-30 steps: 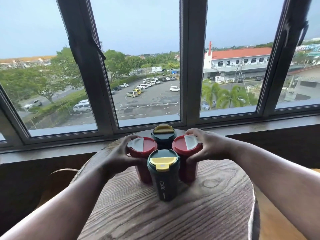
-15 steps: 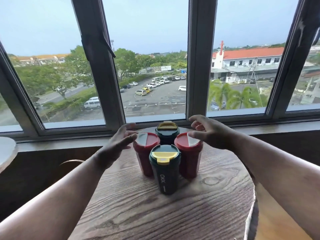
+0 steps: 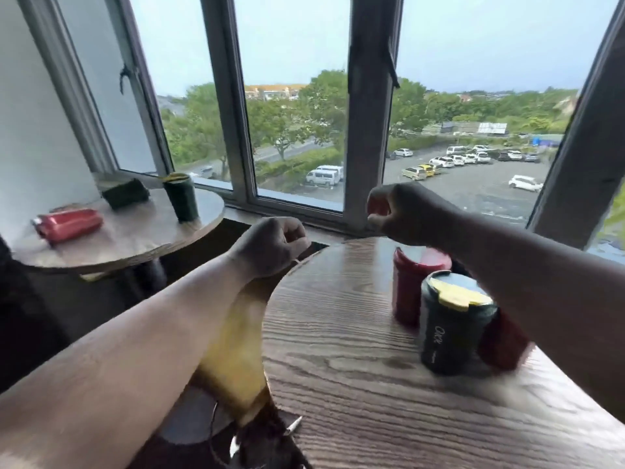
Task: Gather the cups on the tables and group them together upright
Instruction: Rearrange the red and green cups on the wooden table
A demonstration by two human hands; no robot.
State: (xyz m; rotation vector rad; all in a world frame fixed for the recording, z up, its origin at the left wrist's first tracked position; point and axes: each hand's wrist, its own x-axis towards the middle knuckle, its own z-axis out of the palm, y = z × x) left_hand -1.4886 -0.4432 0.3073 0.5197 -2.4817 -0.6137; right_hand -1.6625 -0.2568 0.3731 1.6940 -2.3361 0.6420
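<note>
On the near round wooden table [image 3: 355, 384] a dark green cup with a yellow lid [image 3: 451, 323] stands upright in front of a red cup [image 3: 411, 282]; another red cup [image 3: 504, 343] shows partly under my right forearm. My right hand [image 3: 402, 211] hangs above them, fingers curled, holding nothing. My left hand [image 3: 270, 245] hovers past the table's left edge, fingers loosely curled and empty. On the far left table [image 3: 135, 238] a red cup [image 3: 67, 225] lies on its side, a green cup [image 3: 181, 196] stands upright, and a dark green cup [image 3: 125, 192] lies tipped over.
Large windows with dark frames [image 3: 363, 113] run behind both tables above a sill. A gap separates the two tables. A yellow blurred object [image 3: 233, 350] sits below my left forearm beside the near table's edge.
Both hands have let go of the grouped cups and lifted away. The view has swung left, bringing the second table and its cups into sight.
</note>
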